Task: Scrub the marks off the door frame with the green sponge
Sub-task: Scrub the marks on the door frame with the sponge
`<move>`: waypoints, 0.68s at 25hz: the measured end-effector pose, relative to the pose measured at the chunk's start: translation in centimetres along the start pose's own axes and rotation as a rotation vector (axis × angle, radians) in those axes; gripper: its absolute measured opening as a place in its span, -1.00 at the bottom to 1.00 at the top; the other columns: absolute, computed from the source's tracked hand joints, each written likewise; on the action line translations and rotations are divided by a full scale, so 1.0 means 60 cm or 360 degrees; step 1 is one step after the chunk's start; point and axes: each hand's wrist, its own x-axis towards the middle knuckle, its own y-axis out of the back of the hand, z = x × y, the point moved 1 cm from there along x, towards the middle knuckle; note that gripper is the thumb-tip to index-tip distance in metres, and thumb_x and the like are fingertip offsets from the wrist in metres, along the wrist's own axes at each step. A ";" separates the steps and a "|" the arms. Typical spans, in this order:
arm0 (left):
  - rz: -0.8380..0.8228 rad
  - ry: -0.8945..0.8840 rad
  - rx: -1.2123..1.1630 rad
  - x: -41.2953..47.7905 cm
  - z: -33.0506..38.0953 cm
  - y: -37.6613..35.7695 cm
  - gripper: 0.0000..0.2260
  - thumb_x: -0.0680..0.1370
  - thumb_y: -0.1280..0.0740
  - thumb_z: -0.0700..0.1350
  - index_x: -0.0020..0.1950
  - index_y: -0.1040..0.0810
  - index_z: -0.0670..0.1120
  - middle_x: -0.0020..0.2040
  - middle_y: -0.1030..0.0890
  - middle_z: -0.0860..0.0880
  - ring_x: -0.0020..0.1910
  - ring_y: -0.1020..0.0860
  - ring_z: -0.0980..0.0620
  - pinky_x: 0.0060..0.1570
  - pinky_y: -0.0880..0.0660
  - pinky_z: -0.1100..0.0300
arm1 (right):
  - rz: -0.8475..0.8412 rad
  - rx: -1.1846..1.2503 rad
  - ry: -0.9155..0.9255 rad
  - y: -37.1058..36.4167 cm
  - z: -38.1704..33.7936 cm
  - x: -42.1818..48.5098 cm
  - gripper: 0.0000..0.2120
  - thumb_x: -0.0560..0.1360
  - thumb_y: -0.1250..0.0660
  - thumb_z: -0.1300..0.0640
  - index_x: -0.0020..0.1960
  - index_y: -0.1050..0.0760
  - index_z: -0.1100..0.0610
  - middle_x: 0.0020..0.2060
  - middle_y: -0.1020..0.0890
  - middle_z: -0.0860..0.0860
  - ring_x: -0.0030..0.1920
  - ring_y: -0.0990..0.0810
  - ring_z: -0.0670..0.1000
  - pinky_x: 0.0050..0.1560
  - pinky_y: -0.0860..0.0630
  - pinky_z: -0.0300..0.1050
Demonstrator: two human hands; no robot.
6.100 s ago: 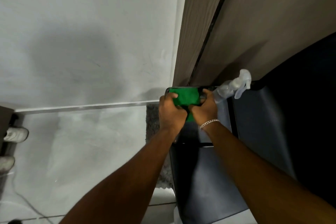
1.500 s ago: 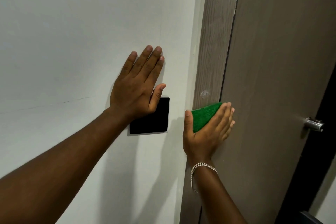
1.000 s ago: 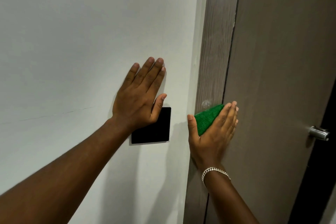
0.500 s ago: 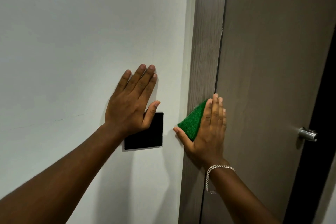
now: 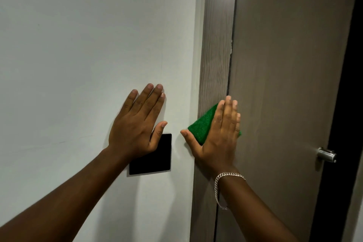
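The wood-grain door frame (image 5: 215,45) runs upright between the white wall and the brown door. My right hand (image 5: 218,137) presses the green sponge (image 5: 203,125) flat against the frame at about mid height, fingers pointing up and thumb out to the left. A silver bracelet sits on that wrist. My left hand (image 5: 137,124) lies flat on the white wall to the left of the frame, fingers spread, holding nothing. No mark shows on the frame around the sponge.
A black square wall plate (image 5: 155,161) sits under the heel of my left hand. The brown door (image 5: 290,84) stands to the right of the frame, with a metal handle (image 5: 326,154) near its right edge. Beyond it is a dark gap.
The sponge and my right hand have slid left along the frame and turned more upright over the last second and a half. My left hand stays flat on the wall.
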 end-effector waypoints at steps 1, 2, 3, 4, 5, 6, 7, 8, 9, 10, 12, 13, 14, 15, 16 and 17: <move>0.0013 0.0002 -0.0003 0.000 0.001 0.000 -0.41 0.60 0.04 0.11 0.54 -0.16 -0.18 0.57 -0.17 -0.16 0.57 -0.12 -0.13 0.53 -0.13 -0.14 | -0.0029 -0.0030 0.0161 0.000 0.003 0.000 0.04 0.43 -0.06 -0.51 0.58 0.12 0.22 0.61 0.05 0.16 0.62 0.14 0.13 0.62 0.15 0.11; 0.0029 0.0007 0.0000 0.000 0.001 -0.001 -0.42 0.60 0.04 0.11 0.54 -0.17 -0.18 0.57 -0.18 -0.16 0.57 -0.12 -0.13 0.53 -0.12 -0.14 | -0.0066 -0.0056 0.0324 0.002 0.009 0.004 0.03 0.44 -0.07 -0.50 0.58 0.09 0.23 0.61 0.03 0.17 0.62 0.11 0.14 0.61 0.11 0.15; 0.0040 0.0007 0.0005 0.000 0.000 -0.001 -0.42 0.60 0.04 0.11 0.54 -0.18 -0.18 0.56 -0.19 -0.16 0.56 -0.13 -0.13 0.52 -0.13 -0.15 | -0.0089 -0.0084 0.0431 0.006 0.015 0.014 0.03 0.44 -0.07 -0.49 0.58 0.07 0.24 0.60 0.01 0.19 0.62 0.09 0.16 0.61 0.07 0.18; 0.0045 0.0005 0.0007 0.001 -0.001 -0.001 -0.42 0.60 0.04 0.11 0.53 -0.19 -0.18 0.56 -0.20 -0.16 0.56 -0.15 -0.14 0.52 -0.14 -0.15 | -0.0080 -0.0116 0.0474 0.009 0.017 0.029 0.02 0.44 -0.07 -0.49 0.58 0.05 0.25 0.60 -0.01 0.20 0.62 0.07 0.17 0.60 0.04 0.20; 0.0048 0.0003 0.0011 0.001 -0.001 0.000 -0.42 0.60 0.04 0.11 0.53 -0.20 -0.19 0.56 -0.21 -0.17 0.56 -0.16 -0.14 0.52 -0.15 -0.15 | -0.0051 -0.0137 0.0474 0.013 0.015 0.047 0.02 0.44 -0.06 -0.49 0.57 0.04 0.26 0.60 -0.03 0.21 0.61 0.05 0.18 0.60 0.03 0.20; 0.0051 0.0001 0.0014 0.001 0.000 0.002 -0.42 0.60 0.04 0.11 0.53 -0.21 -0.19 0.55 -0.22 -0.17 0.55 -0.17 -0.14 0.51 -0.16 -0.15 | -0.0027 -0.0140 0.0453 0.016 0.010 0.065 0.02 0.44 -0.06 -0.49 0.57 0.04 0.26 0.59 -0.04 0.22 0.61 0.04 0.18 0.60 0.03 0.20; 0.0055 0.0002 0.0012 0.001 0.001 0.003 -0.43 0.60 0.04 0.10 0.52 -0.22 -0.19 0.55 -0.23 -0.17 0.55 -0.17 -0.14 0.51 -0.17 -0.15 | -0.0011 -0.0134 0.0433 0.019 0.003 0.082 0.02 0.44 -0.06 -0.49 0.57 0.03 0.26 0.59 -0.05 0.22 0.61 0.03 0.19 0.60 0.03 0.19; 0.0058 0.0009 0.0004 0.002 0.002 0.003 -0.43 0.60 0.04 0.10 0.52 -0.23 -0.19 0.54 -0.24 -0.17 0.55 -0.18 -0.14 0.51 -0.18 -0.15 | 0.0004 -0.0132 0.0423 0.020 -0.005 0.097 0.02 0.44 -0.07 -0.48 0.57 0.03 0.26 0.59 -0.06 0.22 0.61 0.03 0.19 0.61 0.03 0.18; 0.0062 0.0013 -0.0003 0.002 0.002 0.003 -0.44 0.60 0.04 0.09 0.52 -0.23 -0.20 0.54 -0.25 -0.17 0.55 -0.18 -0.14 0.51 -0.18 -0.15 | 0.0017 -0.0131 0.0417 0.022 -0.011 0.110 0.01 0.45 -0.07 -0.48 0.57 0.03 0.26 0.59 -0.06 0.21 0.61 0.03 0.19 0.61 0.04 0.17; 0.0072 0.0013 -0.0005 0.001 0.002 0.003 -0.44 0.60 0.03 0.08 0.51 -0.24 -0.20 0.54 -0.25 -0.18 0.54 -0.19 -0.15 0.51 -0.18 -0.15 | 0.0031 -0.0119 0.0405 0.024 -0.015 0.122 0.01 0.45 -0.07 -0.48 0.57 0.03 0.26 0.60 -0.06 0.21 0.61 0.03 0.18 0.61 0.04 0.17; 0.0121 0.0000 -0.0005 0.002 0.004 0.002 -0.45 0.60 0.01 0.06 0.51 -0.25 -0.20 0.53 -0.27 -0.18 0.54 -0.20 -0.15 0.50 -0.19 -0.14 | 0.0075 -0.0060 0.0347 0.028 -0.017 0.146 0.00 0.45 -0.07 -0.47 0.57 0.04 0.25 0.60 -0.05 0.19 0.61 0.05 0.17 0.61 0.06 0.15; 0.0145 -0.0008 -0.0010 0.002 0.004 0.001 -0.46 0.60 0.00 0.05 0.51 -0.25 -0.20 0.53 -0.27 -0.18 0.54 -0.20 -0.14 0.50 -0.19 -0.14 | 0.0103 -0.0037 0.0312 0.029 -0.019 0.153 0.00 0.46 -0.08 -0.47 0.57 0.04 0.25 0.60 -0.05 0.19 0.62 0.04 0.17 0.61 0.06 0.14; 0.0163 -0.0015 -0.0017 0.002 0.003 -0.001 -0.46 0.60 -0.02 0.05 0.51 -0.25 -0.20 0.54 -0.26 -0.17 0.54 -0.20 -0.14 0.50 -0.20 -0.14 | 0.0131 -0.0020 0.0282 0.028 -0.022 0.155 -0.01 0.46 -0.08 -0.46 0.57 0.04 0.25 0.60 -0.06 0.19 0.61 0.04 0.16 0.62 0.07 0.12; 0.0171 -0.0015 -0.0026 0.002 0.001 -0.002 -0.46 0.60 -0.02 0.05 0.51 -0.25 -0.20 0.54 -0.26 -0.17 0.55 -0.19 -0.13 0.50 -0.20 -0.14 | 0.0157 0.0000 0.0244 0.025 -0.025 0.151 -0.01 0.46 -0.07 -0.46 0.57 0.04 0.25 0.60 -0.06 0.19 0.61 0.04 0.16 0.61 0.08 0.11; 0.0183 -0.0009 -0.0035 0.002 0.000 -0.005 -0.46 0.60 -0.03 0.05 0.51 -0.24 -0.19 0.54 -0.26 -0.17 0.55 -0.18 -0.13 0.51 -0.19 -0.14 | 0.0183 0.0027 0.0180 0.021 -0.027 0.146 -0.01 0.46 -0.06 -0.46 0.57 0.04 0.25 0.60 -0.07 0.19 0.61 0.03 0.16 0.61 0.08 0.09; 0.0193 -0.0006 -0.0044 0.001 -0.002 -0.008 -0.46 0.60 -0.03 0.05 0.52 -0.24 -0.19 0.54 -0.25 -0.16 0.56 -0.17 -0.12 0.51 -0.18 -0.13 | 0.0215 0.0069 0.0067 0.017 -0.029 0.140 -0.01 0.46 -0.05 -0.46 0.57 0.04 0.25 0.59 -0.07 0.18 0.61 0.02 0.16 0.61 0.08 0.09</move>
